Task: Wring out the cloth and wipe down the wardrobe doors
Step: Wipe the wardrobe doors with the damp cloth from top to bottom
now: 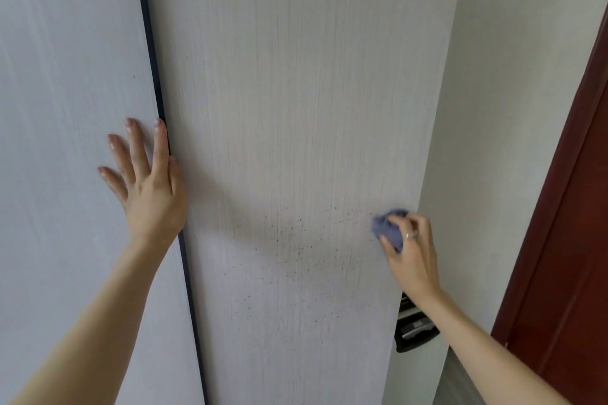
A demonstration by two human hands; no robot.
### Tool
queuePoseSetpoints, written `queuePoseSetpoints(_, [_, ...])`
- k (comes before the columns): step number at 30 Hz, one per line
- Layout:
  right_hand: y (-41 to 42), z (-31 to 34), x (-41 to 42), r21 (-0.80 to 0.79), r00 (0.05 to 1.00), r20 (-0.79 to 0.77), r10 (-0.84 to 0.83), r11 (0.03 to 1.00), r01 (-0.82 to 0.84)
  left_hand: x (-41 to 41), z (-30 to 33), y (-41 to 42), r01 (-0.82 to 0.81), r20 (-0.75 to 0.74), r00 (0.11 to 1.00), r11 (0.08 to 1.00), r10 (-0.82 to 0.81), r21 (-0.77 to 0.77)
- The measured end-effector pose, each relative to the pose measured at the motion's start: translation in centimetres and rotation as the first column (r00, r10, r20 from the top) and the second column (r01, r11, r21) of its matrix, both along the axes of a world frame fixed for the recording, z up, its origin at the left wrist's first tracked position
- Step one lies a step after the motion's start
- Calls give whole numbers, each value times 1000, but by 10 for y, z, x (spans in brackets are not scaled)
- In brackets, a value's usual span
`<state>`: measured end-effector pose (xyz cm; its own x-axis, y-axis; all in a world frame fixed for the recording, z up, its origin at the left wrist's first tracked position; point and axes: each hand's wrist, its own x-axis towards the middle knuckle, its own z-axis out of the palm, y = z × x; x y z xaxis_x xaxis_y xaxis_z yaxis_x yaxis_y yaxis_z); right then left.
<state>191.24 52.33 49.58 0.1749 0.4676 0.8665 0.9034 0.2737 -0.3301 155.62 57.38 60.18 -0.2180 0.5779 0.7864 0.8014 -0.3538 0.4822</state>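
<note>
Blue-grey and bunched, the cloth (388, 228) is clenched in the right hand (409, 250) against the right edge of the pale wardrobe door (296, 92). The left hand (148, 181) lies flat, fingers spread, on the neighbouring door (65, 76) beside the dark seam (154, 76). Firm overlapping strokes leftward should lift the dark specks (296, 246) mid-panel. A dark object (415, 330), perhaps a holder, sits by the door's lower right edge; a red-brown door frame (566, 207) crowds the elbow.
</note>
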Motion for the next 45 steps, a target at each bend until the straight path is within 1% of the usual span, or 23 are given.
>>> queuePoseSetpoints(4, [12,77,-17,188,994,-111,1,982,20,3,-7,-1,0,15,1000,1000,0,3])
queuePoseSetpoints(6, [16,76,-27,221,994,-107,-9,975,33,3,-13,-2,-1,15,1000,1000,1,1])
queuePoseSetpoints(8, [13,38,-33,122,998,-64,3,992,5,2,-20,-2,-1,15,1000,1000,2,-10])
queuePoseSetpoints(10, [3,-20,-35,-12,989,134,55,998,-54,1,-25,-2,-4,8,1000,1000,4,-18])
queuePoseSetpoints(12, [-5,-65,-31,-116,913,389,121,990,-82,0,-29,-3,-1,-8,1000,1000,0,-23])
queuePoseSetpoints(13, [-4,-71,-28,-139,893,426,146,986,-95,-1,-30,-3,0,-17,1000,1000,0,-24])
queuePoseSetpoints(16, [4,-37,-27,-59,915,389,112,994,-96,-3,-32,-2,-5,-33,999,1000,5,-21])
queuePoseSetpoints(19, [15,40,-37,150,982,164,89,982,-114,0,-32,-1,-2,-20,1000,1000,2,-16])
queuePoseSetpoints(21, [23,76,-48,258,994,53,94,961,-104,1,-33,-2,2,-13,1000,1000,-2,-13])
queuePoseSetpoints(23, [28,72,-61,280,989,120,82,953,-113,0,-34,-2,-2,-16,1000,1000,2,-7])
queuePoseSetpoints(25, [25,31,-71,151,968,237,80,981,-118,-2,-35,-1,-2,-26,1000,1000,2,-5])
queuePoseSetpoints(27, [16,-18,-66,-26,909,398,127,992,-127,-3,-36,-1,0,-33,999,1000,0,-2])
queuePoseSetpoints(28, [13,-34,-62,-97,836,518,183,983,-155,-3,-36,0,-1,-35,999,1000,0,-1])
queuePoseSetpoints(30, [16,-46,-48,-172,567,773,285,954,-245,-4,-36,0,1,-41,999,1000,-1,-4])
queuePoseSetpoints(31, [17,-39,-44,-190,519,799,305,946,-263,-4,-36,0,0,-43,999,1000,0,-6])
queuePoseSetpoints(32, [18,-27,-46,-195,553,773,311,946,-258,-4,-36,1,-3,-43,999,1000,2,-7])
queuePoseSetpoints(34, [17,5,-53,-118,720,668,187,982,-145,-4,-37,1,-1,-47,999,1000,0,-5])
queuePoseSetpoints(36, [23,39,-57,-7,828,551,102,993,-117,-3,-37,1,7,-46,999,1000,-7,0])
queuePoseSetpoints(39, [31,65,-69,267,934,355,47,952,-149,-4,-40,2,1,-49,999,1000,-1,1])
queuePoseSetpoints(41, [35,48,-80,297,947,318,40,945,-139,-6,-47,1,-1,-65,998,1000,0,-17])
queuePoseSetpoints(42, [36,29,-86,285,923,383,49,944,-168,-7,-51,0,-3,-74,997,1000,1,-26])
queuePoseSetpoints(43, [36,6,-89,242,858,507,79,943,-230,-8,-53,0,-4,-81,997,999,2,-33])
queuePoseSetpoints(45, [35,-34,-87,54,594,784,181,933,-356,-9,-55,-1,2,-93,996,999,-6,-44])
